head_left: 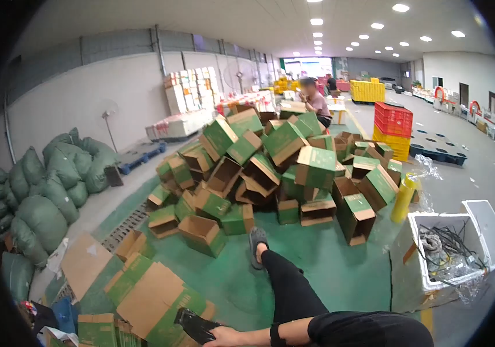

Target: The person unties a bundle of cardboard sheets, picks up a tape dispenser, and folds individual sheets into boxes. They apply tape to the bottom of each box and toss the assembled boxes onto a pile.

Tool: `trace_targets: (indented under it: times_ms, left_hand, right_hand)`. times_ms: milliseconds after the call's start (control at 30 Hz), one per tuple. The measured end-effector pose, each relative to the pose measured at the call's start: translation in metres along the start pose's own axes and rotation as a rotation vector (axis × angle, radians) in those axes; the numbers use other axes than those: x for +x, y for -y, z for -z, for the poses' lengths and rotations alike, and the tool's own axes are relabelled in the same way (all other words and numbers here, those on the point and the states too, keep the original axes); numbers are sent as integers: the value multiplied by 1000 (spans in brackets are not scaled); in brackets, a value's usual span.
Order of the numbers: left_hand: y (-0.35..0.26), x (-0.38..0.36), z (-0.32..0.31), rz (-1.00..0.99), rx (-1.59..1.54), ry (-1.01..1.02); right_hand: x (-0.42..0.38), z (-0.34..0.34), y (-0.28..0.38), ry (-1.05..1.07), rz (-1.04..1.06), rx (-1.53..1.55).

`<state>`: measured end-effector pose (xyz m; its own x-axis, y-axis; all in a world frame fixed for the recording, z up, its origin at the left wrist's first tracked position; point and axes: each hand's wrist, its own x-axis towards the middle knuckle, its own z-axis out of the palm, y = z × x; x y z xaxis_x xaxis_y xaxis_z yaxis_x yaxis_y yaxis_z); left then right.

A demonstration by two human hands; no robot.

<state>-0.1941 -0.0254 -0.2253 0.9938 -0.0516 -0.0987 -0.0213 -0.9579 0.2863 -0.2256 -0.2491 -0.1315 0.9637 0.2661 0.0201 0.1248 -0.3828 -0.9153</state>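
My left hand (224, 336), at the bottom of the view, closes on a shiny black object (196, 325) whose kind I cannot make out. Its fingers are partly hidden by that object. Just beyond it lies a flattened green and brown carton (158, 295) on the floor. A black band (274, 335) circles the forearm, and a dark sleeve covers the upper arm. My right hand is out of view. More folded cartons (100, 331) stand at the lower left.
A large heap of open cartons (270, 168) fills the green floor ahead of my foot (256, 246). At right stands a white foam box (409, 260) holding black strips. Green sacks (42, 220) line the left wall. A person (316, 103) is behind the heap, near red crates (393, 120).
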Motion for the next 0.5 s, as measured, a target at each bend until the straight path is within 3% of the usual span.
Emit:
trace_targets:
  times_ms: [133,233,333,500]
  left_hand:
    - [-30,-8,29,21,165,88]
    - [-31,-11,27,39,54,-15]
    - [-27,-13,19,76,83,31]
    - [-35,-23,22,91,213,-6]
  right_hand:
    - [-5,21,0,25,-84,74]
    - [-9,24,-7,-1,-151,90]
    - [-11,15,-17,-32,-128,82]
    - [-7,3,-10,151,-140,82]
